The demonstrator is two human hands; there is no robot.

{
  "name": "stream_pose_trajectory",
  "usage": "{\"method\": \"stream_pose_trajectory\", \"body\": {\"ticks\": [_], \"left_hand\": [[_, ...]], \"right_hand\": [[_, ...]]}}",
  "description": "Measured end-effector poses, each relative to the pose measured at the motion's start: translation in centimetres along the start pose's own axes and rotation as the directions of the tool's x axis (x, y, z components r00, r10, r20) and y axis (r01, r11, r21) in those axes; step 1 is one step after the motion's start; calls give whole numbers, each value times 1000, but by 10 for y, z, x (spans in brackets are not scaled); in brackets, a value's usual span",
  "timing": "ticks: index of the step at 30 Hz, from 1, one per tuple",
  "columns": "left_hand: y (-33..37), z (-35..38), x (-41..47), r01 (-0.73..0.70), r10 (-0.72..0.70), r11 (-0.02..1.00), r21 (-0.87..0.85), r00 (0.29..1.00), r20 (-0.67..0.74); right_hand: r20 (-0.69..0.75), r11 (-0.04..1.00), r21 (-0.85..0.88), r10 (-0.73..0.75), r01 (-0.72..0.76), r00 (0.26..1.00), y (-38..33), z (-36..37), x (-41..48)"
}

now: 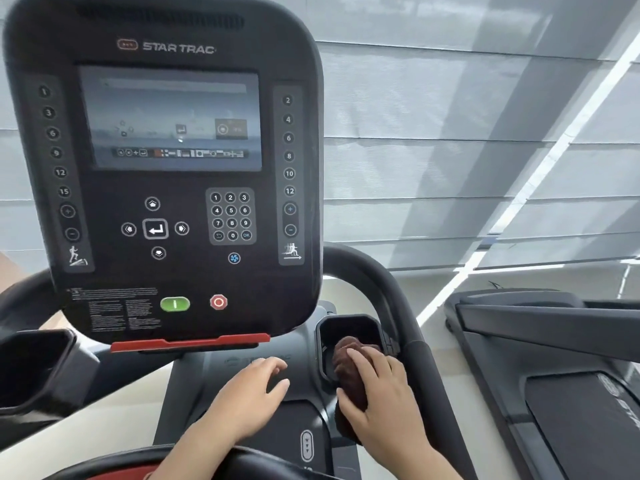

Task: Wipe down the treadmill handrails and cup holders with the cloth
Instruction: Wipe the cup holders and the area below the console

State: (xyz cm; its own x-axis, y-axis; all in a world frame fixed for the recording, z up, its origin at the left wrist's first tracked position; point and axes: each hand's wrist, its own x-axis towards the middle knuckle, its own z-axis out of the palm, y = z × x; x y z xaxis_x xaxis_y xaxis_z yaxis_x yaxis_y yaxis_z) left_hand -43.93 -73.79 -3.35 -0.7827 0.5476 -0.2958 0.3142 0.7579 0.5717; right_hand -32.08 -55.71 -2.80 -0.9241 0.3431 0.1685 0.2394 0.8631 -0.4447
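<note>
A dark brown cloth (348,368) is bunched at the near rim of the right cup holder (349,327), a black square pocket beside the console. My right hand (384,403) grips the cloth, fingers curled over it, and pushes it into the holder. My left hand (252,393) rests open with relaxed fingers on the grey console base below the display. The right handrail (388,299) curves black around the cup holder. The left cup holder (31,365) sits at the left edge, with the left handrail (24,299) above it.
The black console panel (166,168) with screen, keypad, green start and red stop buttons fills the upper left. A red clip bar (190,342) runs under it. A second treadmill (554,358) stands to the right. Grey window blinds lie behind.
</note>
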Motion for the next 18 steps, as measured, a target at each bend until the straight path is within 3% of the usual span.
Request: {"method": "stream_pose_trajectory", "body": {"ticks": [4, 8, 14, 18], "left_hand": [[-13, -12, -14, 6, -4, 998, 57, 999, -32], [-18, -18, -21, 50, -50, 998, 40, 999, 3], [-11, -16, -16, 65, -76, 996, 57, 974, 215], [-12, -15, -14, 70, -81, 996, 52, 964, 252]], "right_hand": [[93, 986, -97, -128, 137, 987, -34, 20, 21], [116, 969, -213, -102, 125, 988, -45, 36, 36], [100, 956, -223, -170, 189, 980, -24, 31, 11], [49, 957, -239, -155, 163, 987, 6, 20, -4]]}}
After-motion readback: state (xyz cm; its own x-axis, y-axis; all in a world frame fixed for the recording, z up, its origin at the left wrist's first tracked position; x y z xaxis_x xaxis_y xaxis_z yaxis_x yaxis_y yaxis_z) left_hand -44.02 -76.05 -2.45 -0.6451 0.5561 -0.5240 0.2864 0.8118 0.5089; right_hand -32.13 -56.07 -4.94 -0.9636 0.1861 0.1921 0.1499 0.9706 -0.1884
